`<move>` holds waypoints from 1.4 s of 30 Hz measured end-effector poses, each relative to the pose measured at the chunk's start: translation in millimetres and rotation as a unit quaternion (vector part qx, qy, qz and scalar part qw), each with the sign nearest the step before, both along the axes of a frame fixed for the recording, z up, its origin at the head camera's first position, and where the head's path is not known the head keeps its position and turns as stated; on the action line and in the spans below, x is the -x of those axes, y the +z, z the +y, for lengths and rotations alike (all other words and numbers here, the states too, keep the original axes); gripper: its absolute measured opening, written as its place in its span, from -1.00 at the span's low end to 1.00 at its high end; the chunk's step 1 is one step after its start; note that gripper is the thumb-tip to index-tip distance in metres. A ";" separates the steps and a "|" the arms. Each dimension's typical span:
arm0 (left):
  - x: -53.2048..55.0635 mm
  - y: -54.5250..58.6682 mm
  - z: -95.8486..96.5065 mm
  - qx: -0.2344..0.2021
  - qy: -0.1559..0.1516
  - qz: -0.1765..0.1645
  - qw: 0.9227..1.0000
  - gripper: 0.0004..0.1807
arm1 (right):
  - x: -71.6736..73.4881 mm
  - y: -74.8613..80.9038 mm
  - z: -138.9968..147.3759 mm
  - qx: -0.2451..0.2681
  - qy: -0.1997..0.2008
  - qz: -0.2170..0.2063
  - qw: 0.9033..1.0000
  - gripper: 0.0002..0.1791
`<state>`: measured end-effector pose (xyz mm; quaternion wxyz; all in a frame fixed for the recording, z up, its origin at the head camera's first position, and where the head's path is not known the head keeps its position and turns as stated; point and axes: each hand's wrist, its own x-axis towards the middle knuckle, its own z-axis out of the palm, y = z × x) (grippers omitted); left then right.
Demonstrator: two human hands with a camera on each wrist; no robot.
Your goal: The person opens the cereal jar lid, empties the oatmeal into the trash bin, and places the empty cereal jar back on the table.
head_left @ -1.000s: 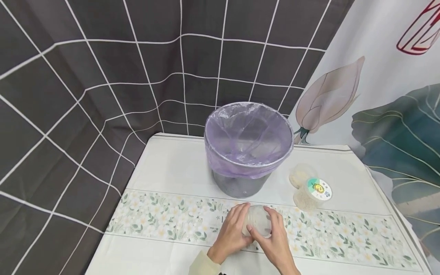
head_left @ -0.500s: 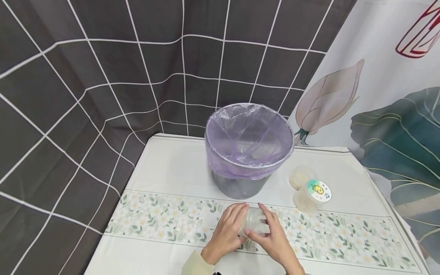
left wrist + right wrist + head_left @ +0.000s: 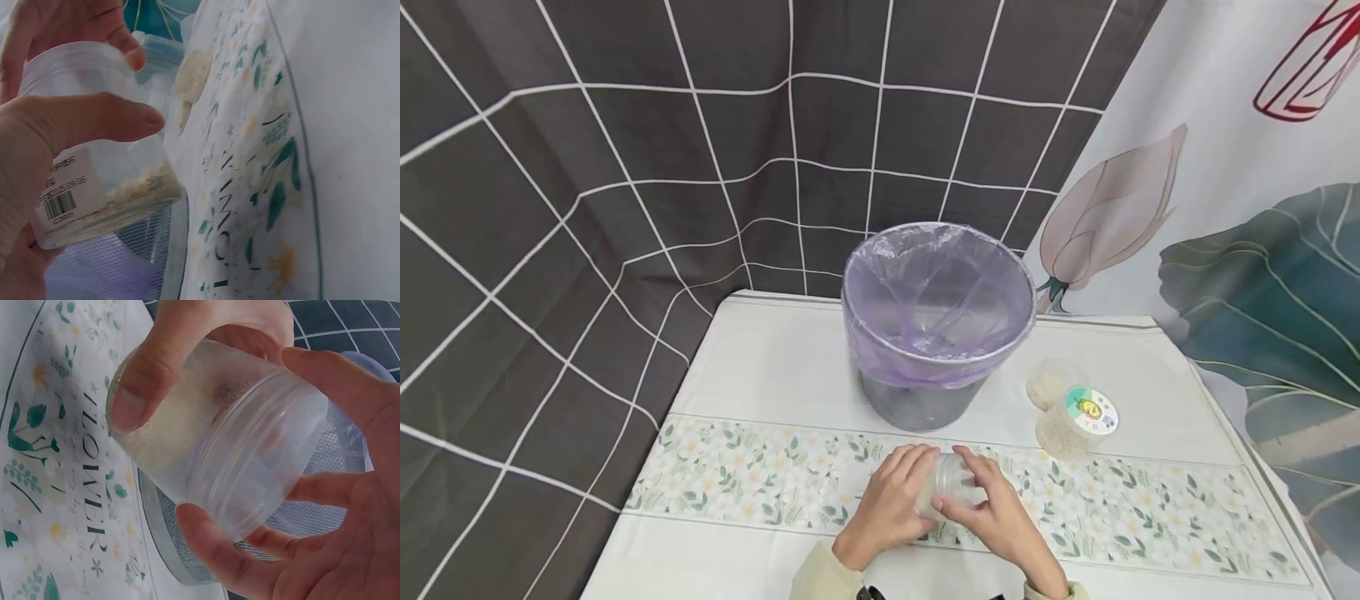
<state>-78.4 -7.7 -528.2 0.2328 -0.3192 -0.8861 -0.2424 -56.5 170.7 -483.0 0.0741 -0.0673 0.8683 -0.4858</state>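
Both hands hold a clear plastic jar (image 3: 951,483) over the flowered strip of the cloth, in front of the bin. Pale flakes lie in its lower part, beside a white barcode label (image 3: 69,190) in the left wrist view. My left hand (image 3: 886,504) grips the body, its thumb (image 3: 132,403) across the side. My right hand (image 3: 992,508) curls thumb and fingers round the ridged, see-through end. The jar tilts, with that end toward the right palm in the right wrist view. The palm side of my left hand is hidden.
A round bin (image 3: 917,404) with a purple liner (image 3: 940,292) stands behind the hands. To its right are a tub (image 3: 1063,437) with a green-and-white round label (image 3: 1092,411) and another clear round container (image 3: 1055,383). A dark grid curtain (image 3: 700,167) hangs behind.
The jar has tipped and turned so its ridged side shows more, its end pointing further right. Both hands have shifted slightly left with it, still holding on.
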 end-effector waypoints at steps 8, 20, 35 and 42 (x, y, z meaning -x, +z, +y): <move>3.5 6.5 -4.3 0.044 -0.009 -0.019 0.999 -0.04 | 1.7 -3.5 2.6 0.019 0.018 0.005 1.000 -0.21; 3.8 11.6 -6.1 0.046 -0.025 -0.049 0.997 -0.07 | 0.8 -3.3 7.3 0.040 0.052 -0.004 0.998 -0.21; 4.9 10.1 -3.8 0.058 -0.040 -0.098 0.993 -0.04 | 1.1 -12.4 17.0 0.091 0.097 -0.017 0.991 -0.28; 7.6 10.7 -4.8 0.045 -0.052 -0.102 0.992 -0.04 | 0.9 -11.8 18.3 0.109 0.115 -0.022 0.987 -0.26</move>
